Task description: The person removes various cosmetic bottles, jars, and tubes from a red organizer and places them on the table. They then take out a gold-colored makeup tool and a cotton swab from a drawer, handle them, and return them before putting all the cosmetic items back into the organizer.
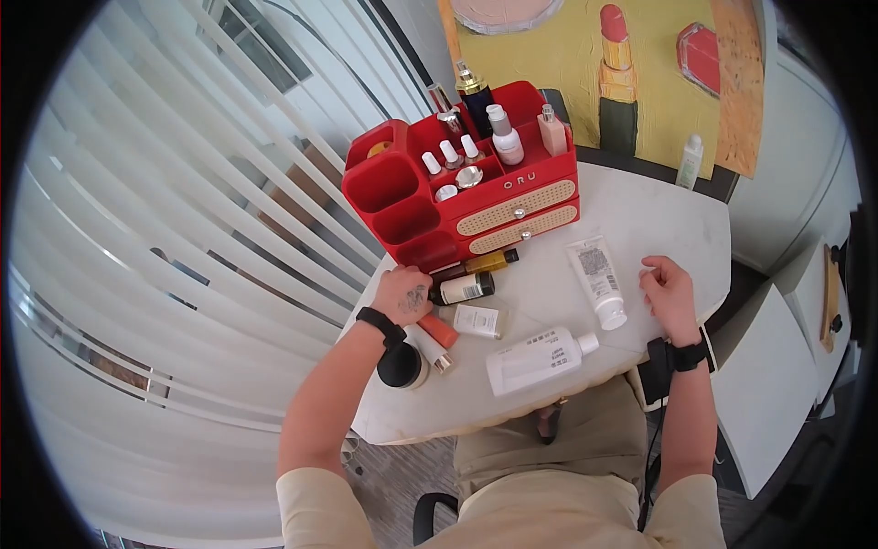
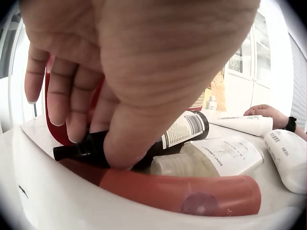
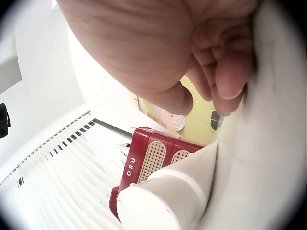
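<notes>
My left hand (image 1: 402,295) is at the left edge of the table, its thumb and fingers around the neck end of a lying black bottle (image 1: 465,288). In the left wrist view the thumb lies against the black bottle (image 2: 184,130), while the index fingertip is hidden. Beside it lie a clear bottle with a white label (image 1: 477,320) and an orange-red tube (image 2: 180,194). My right hand (image 1: 669,291) rests on the table, fingers loosely curled and holding nothing, to the right of a white tube (image 1: 596,279). In the right wrist view, that tube (image 3: 192,179) is below the fingers.
A red organizer (image 1: 517,188) with bottles stands at the back. A large white bottle (image 1: 535,363) lies near the front edge, a dark-lidded jar (image 1: 401,368) at the front left. An amber bottle (image 1: 492,262) lies before the drawers; a small bottle (image 1: 690,163) stands back right.
</notes>
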`<state>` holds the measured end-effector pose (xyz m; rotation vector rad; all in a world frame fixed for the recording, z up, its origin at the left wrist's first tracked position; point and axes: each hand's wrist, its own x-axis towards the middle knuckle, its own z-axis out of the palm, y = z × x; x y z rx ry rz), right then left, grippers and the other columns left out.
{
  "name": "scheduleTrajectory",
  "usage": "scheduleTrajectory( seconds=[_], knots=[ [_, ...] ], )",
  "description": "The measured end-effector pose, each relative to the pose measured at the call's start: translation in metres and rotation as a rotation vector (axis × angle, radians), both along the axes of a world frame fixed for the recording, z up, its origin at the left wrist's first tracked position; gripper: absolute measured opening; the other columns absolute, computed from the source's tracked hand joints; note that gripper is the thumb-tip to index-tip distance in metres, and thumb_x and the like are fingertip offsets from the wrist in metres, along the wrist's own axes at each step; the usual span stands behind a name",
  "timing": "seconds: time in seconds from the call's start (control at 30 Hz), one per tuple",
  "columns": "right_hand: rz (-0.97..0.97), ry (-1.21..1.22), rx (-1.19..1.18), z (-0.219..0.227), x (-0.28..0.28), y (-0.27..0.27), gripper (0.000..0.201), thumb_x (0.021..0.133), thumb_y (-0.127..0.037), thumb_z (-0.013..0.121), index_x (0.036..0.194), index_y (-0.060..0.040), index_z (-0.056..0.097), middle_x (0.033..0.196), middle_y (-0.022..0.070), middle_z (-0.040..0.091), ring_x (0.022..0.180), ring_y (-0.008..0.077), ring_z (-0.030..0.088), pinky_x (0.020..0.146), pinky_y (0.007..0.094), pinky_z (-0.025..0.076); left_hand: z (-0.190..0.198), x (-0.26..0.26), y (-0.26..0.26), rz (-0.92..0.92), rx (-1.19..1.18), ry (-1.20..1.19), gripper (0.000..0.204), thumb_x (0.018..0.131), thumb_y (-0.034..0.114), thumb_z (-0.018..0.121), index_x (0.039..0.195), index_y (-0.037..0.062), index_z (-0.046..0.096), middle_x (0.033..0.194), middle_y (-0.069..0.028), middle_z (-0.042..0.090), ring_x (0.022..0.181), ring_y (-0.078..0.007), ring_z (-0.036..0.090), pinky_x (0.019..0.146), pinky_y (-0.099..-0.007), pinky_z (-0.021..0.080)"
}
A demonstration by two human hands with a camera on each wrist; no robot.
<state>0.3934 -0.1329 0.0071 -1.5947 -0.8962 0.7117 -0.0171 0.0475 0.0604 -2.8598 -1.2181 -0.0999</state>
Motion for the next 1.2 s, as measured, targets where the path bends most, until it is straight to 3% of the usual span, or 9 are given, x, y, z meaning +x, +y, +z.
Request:
scheduleTrajectory(
  seconds=[0.13, 0.3, 0.43, 0.73, 0.8, 0.83, 0.9, 0.93, 1.2],
  knots=[
    [0.037, -0.126, 0.044, -0.014, 0.006, 0.000, 0.022, 0.090, -0.010, 0.060, 0.109, 0.0007, 0.063, 0.070, 0.0004, 0.059, 0.054, 0.0061, 0.052, 0.043, 0.0227, 0.039, -0.003, 0.001, 0.003, 0.048, -0.009, 0.112, 0.025, 0.064, 0.023, 0.072, 0.085, 0.0105, 0.067, 0.089, -0.0107, 0.065, 0.091, -0.0325, 0.062, 0.077, -0.0414, 0.051],
    [0.037, -0.121, 0.054, -0.016, 0.006, 0.000, 0.022, 0.090, -0.011, 0.060, 0.109, 0.0008, 0.063, 0.069, 0.0003, 0.058, 0.054, 0.0063, 0.052, 0.043, 0.0230, 0.039, 0.023, 0.008, -0.006, 0.148, -0.239, -0.021, 0.025, 0.072, 0.020, 0.071, 0.092, 0.0059, 0.066, 0.090, -0.0150, 0.066, 0.090, -0.0333, 0.063, 0.081, -0.0408, 0.051],
    [0.033, -0.111, 0.045, -0.012, 0.003, 0.000, 0.022, 0.090, -0.011, 0.061, 0.109, 0.0005, 0.063, 0.069, 0.0001, 0.058, 0.054, 0.0061, 0.052, 0.043, 0.0231, 0.039, 0.054, 0.016, -0.020, 0.139, -0.243, -0.133, 0.024, 0.075, 0.016, 0.069, 0.097, 0.0054, 0.066, 0.089, -0.0157, 0.066, 0.086, -0.0338, 0.064, 0.078, -0.0406, 0.051],
    [0.042, -0.170, 0.117, -0.026, 0.009, 0.001, 0.021, 0.090, -0.008, 0.061, 0.109, 0.0006, 0.062, 0.069, -0.0008, 0.056, 0.054, 0.0052, 0.049, 0.044, 0.0222, 0.038, 0.131, 0.041, -0.066, -0.120, 0.171, -0.304, 0.030, 0.070, 0.000, 0.074, 0.098, 0.0029, 0.065, 0.093, -0.0146, 0.066, 0.084, -0.0344, 0.064, 0.075, -0.0379, 0.052],
    [0.028, -0.141, 0.109, -0.019, 0.005, -0.001, 0.021, 0.088, -0.007, 0.064, 0.107, 0.0014, 0.063, 0.069, 0.0006, 0.058, 0.058, 0.0065, 0.050, 0.051, 0.0233, 0.041, 0.157, 0.042, -0.071, -0.078, 0.261, -0.444, 0.030, 0.073, -0.002, 0.072, 0.102, 0.0018, 0.065, 0.093, -0.0128, 0.068, 0.085, -0.0285, 0.066, 0.078, -0.0339, 0.052],
    [0.018, -0.112, 0.094, -0.015, 0.004, -0.002, 0.022, 0.086, -0.007, 0.066, 0.106, 0.0022, 0.065, 0.069, 0.0019, 0.059, 0.061, 0.0078, 0.051, 0.058, 0.0244, 0.044, 0.168, 0.040, -0.070, -0.029, 0.275, -0.508, 0.029, 0.075, -0.002, 0.072, 0.103, 0.0011, 0.066, 0.094, -0.0120, 0.069, 0.087, -0.0253, 0.067, 0.079, -0.0321, 0.052],
    [0.016, -0.108, 0.087, -0.014, 0.003, -0.003, 0.022, 0.086, -0.007, 0.066, 0.105, 0.0021, 0.065, 0.069, 0.0020, 0.059, 0.061, 0.0077, 0.051, 0.058, 0.0244, 0.044, 0.184, 0.038, -0.054, 0.047, 0.279, -0.679, 0.026, 0.076, 0.002, 0.071, 0.102, 0.0008, 0.067, 0.091, -0.0131, 0.070, 0.084, -0.0245, 0.069, 0.078, -0.0318, 0.052],
    [0.012, -0.105, 0.077, -0.014, 0.003, -0.003, 0.021, 0.086, -0.007, 0.066, 0.105, 0.0021, 0.065, 0.069, 0.0021, 0.060, 0.062, 0.0076, 0.052, 0.058, 0.0244, 0.044, 0.197, 0.042, -0.051, 0.160, 0.264, -0.684, 0.024, 0.079, 0.006, 0.069, 0.103, 0.0001, 0.066, 0.091, -0.0131, 0.071, 0.084, -0.0219, 0.069, 0.077, -0.0310, 0.053],
    [0.014, -0.069, 0.090, -0.014, 0.004, -0.004, 0.021, 0.086, -0.006, 0.066, 0.105, 0.0018, 0.065, 0.070, 0.0020, 0.060, 0.063, 0.0067, 0.052, 0.059, 0.0234, 0.045, 0.231, 0.073, 0.043, 0.247, 0.339, -0.529, 0.030, 0.081, 0.015, 0.067, 0.108, 0.0009, 0.066, 0.088, -0.0124, 0.071, 0.080, -0.0219, 0.068, 0.078, -0.0314, 0.052]
  ],
)
